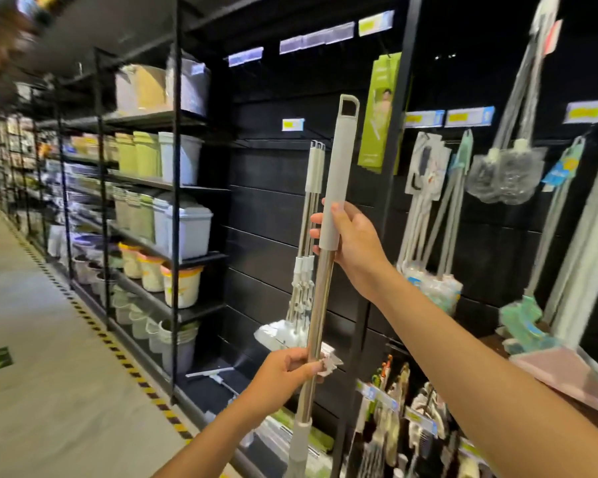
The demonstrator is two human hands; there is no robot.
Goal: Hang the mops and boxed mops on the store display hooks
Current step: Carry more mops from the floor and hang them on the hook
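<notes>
I hold a mop (337, 174) upright in front of the black display wall. It has a grey grip with a hanging loop at the top and a shiny metal pole below. My right hand (351, 241) grips the lower end of the grey grip. My left hand (287, 370) pinches the metal pole lower down. Just behind it, several like mops (312, 188) hang from a hook, their white heads at the bottom. A green boxed mop (380, 112) hangs higher on the wall to the right. The held mop's head is out of view below.
Black shelves (173, 188) with plastic bins and buckets run along the left. Dusters and brushes (508, 174) hang to the right, and small brushes (404, 415) hang low. Yellow price tags (292, 124) mark hooks. A striped floor line (118, 353) edges the aisle.
</notes>
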